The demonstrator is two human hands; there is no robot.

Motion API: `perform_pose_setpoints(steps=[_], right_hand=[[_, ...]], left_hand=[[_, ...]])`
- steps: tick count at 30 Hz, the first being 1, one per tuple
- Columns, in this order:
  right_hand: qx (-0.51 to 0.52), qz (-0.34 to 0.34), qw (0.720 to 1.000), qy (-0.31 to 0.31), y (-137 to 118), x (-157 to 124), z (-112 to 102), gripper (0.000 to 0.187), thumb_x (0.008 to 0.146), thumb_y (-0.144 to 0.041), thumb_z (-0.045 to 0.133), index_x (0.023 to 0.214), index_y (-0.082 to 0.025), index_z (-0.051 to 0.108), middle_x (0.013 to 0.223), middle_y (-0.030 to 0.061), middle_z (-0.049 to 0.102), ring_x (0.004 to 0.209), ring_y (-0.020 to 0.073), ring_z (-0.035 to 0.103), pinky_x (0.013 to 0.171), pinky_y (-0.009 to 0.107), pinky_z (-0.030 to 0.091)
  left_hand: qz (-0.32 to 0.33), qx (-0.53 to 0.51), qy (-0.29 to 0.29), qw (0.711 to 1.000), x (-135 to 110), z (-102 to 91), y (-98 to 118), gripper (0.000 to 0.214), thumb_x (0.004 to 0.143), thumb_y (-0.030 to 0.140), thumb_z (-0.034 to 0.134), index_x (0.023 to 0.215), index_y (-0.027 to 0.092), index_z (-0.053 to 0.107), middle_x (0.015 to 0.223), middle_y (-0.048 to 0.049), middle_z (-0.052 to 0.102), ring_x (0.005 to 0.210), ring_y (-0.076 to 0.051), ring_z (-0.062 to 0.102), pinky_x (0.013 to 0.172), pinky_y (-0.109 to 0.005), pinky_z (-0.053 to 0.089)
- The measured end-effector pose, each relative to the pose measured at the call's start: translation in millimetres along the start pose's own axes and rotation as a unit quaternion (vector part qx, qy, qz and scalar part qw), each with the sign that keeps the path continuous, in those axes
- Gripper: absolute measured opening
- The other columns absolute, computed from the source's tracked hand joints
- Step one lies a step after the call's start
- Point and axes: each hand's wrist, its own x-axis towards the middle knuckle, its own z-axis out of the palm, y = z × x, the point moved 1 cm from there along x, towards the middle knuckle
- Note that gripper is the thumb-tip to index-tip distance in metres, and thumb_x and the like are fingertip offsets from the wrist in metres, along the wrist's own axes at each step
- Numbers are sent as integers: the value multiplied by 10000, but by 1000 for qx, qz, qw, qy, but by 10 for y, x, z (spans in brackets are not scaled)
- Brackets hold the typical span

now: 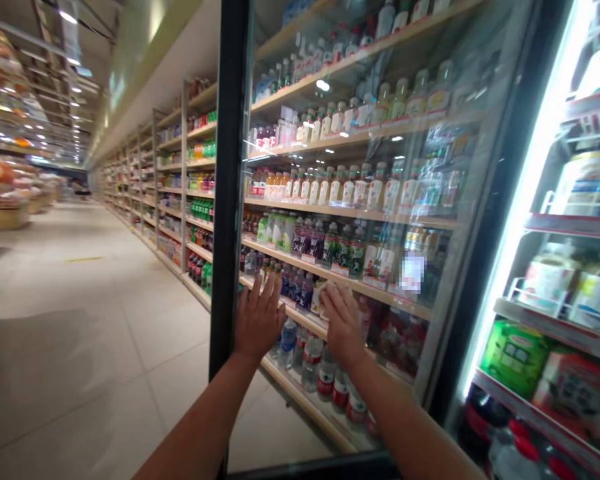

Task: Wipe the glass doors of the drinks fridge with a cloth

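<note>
An opened glass cooler door (300, 427) with a black frame stands in front of me. My left hand (261, 320) lies on the glass beside the frame's left upright, fingers stretched and slightly apart. Farther right, my right hand (344, 327) is pressed to the pane with its fingers together and a little bent. Something pale, which looks like a cloth (325, 291), shows at its fingertips, partly covered by them. Through the glass, shelves of drink bottles (340, 187) appear behind both hands.
On the right is the lit cooler interior, with jugs (587, 177) on racks, a green pack (515, 357) and red-capped bottles (515, 447) low down. A tiled aisle floor (100, 347) runs off to the left along more stocked shelves (200, 193).
</note>
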Motion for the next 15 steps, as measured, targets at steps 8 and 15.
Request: perform_pose_setpoints(steps=[8,15], right_hand=[[8,1,1000,9,177,133,-53,652,964,-32,415,1574,-259,377,1525,58,525,1533,204,307,1264,468,325],[8,-70,996,-47,79,-81,-46,614,995,-69,383,1574,-270,369,1483,28,573,1520,180,331,1277,437,302]], left_hand=[[10,15,-2,1000,-5,-23,9,792,982,219,571,1639,161,132,1557,-147,448,1546,-293,199,1270,-510,186],[13,15,1,1000,-3,-10,4,800,980,217,571,1640,165,122,1562,-144,436,1543,-293,203,1272,-513,182]])
